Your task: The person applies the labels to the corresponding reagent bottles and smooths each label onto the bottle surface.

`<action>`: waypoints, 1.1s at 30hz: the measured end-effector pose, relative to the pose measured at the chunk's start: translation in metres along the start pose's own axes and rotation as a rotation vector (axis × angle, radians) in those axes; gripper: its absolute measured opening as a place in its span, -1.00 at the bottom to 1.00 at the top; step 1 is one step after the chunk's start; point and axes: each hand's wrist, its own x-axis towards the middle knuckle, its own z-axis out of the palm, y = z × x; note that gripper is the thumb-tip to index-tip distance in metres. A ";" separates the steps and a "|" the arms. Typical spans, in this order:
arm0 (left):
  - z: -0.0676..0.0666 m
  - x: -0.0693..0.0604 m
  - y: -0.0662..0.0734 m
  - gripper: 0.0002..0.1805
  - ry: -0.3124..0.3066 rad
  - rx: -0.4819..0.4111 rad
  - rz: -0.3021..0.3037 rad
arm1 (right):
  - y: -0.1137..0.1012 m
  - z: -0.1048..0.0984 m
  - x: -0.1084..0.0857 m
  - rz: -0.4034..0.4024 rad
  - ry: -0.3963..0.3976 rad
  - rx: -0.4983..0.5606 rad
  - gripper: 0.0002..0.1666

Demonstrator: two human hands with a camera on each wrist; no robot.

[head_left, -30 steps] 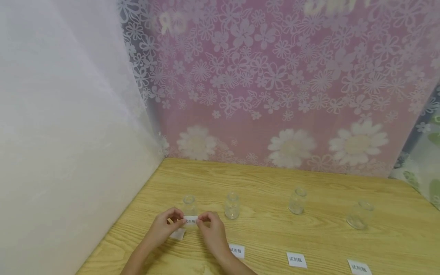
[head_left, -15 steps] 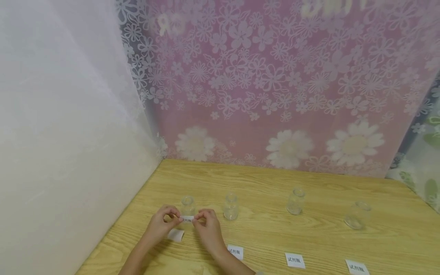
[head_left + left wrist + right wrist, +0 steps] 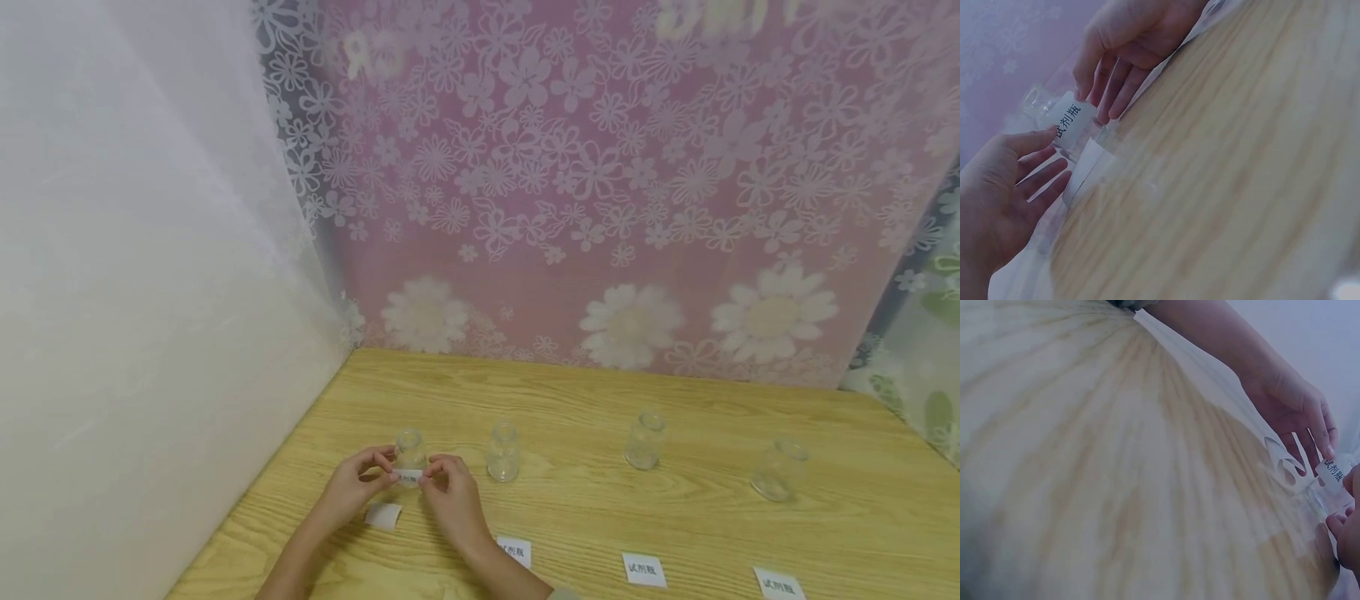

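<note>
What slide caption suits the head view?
Left hand and right hand hold a printed label at the leftmost of four clear bottles on a wood-grain table.

White rectangular label (image 3: 1075, 119) on a clear glass bottle (image 3: 408, 451): black characters 试剂瓶. Middle white table label (image 3: 645, 570) and right-hand white table label (image 3: 777, 584): same three characters. Left-hand white table label (image 3: 515, 550): same, first character partly covered. Pale-yellow letters on pink floral curtain (image 3: 540, 292): blurred, unreadable.
</note>
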 end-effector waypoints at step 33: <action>0.010 0.003 -0.005 -0.89 0.181 -0.022 -0.018 | 0.012 0.010 0.008 -0.198 0.146 -0.300 -0.88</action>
